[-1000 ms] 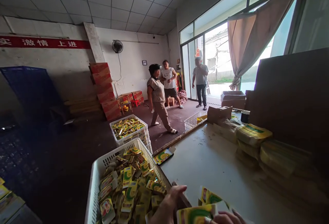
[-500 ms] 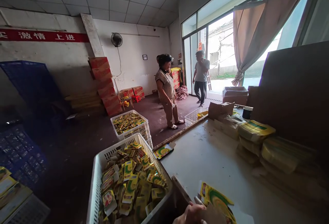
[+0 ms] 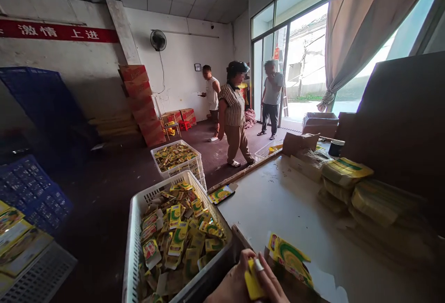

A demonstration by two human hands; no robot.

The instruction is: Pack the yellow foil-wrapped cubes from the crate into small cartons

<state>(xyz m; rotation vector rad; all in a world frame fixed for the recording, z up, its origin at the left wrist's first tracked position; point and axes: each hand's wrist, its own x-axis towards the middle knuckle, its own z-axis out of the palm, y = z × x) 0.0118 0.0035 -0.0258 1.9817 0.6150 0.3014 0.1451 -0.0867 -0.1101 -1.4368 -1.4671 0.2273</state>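
Note:
At the bottom of the head view my left hand point(image 3: 229, 280) is closed on a small yellow box point(image 3: 253, 284). My right hand point(image 3: 271, 284) closes on the same box from the other side, and one of its fingers has a white wrap. Just beyond it, an open yellow and green display carton point(image 3: 289, 257) lies on the white table, its white flaps spread. To the left stands a white plastic crate point(image 3: 131, 247), heaped with small yellow boxes point(image 3: 178, 239). The lower parts of both hands are cut off by the frame.
Another white crate of boxes point(image 3: 175, 157) stands behind. Stacked yellow packs point(image 3: 346, 171) and a dark cup point(image 3: 335, 148) are on the table point(image 3: 267, 201). Blue crates point(image 3: 31, 191) and yellow cartons point(image 3: 17, 242) are at left. Three people stand or walk near the doorway.
Both hands have come further into view, with the yellow box now showing between them. The person in the striped top has stepped right, uncovering another person behind. The view has shifted slightly.

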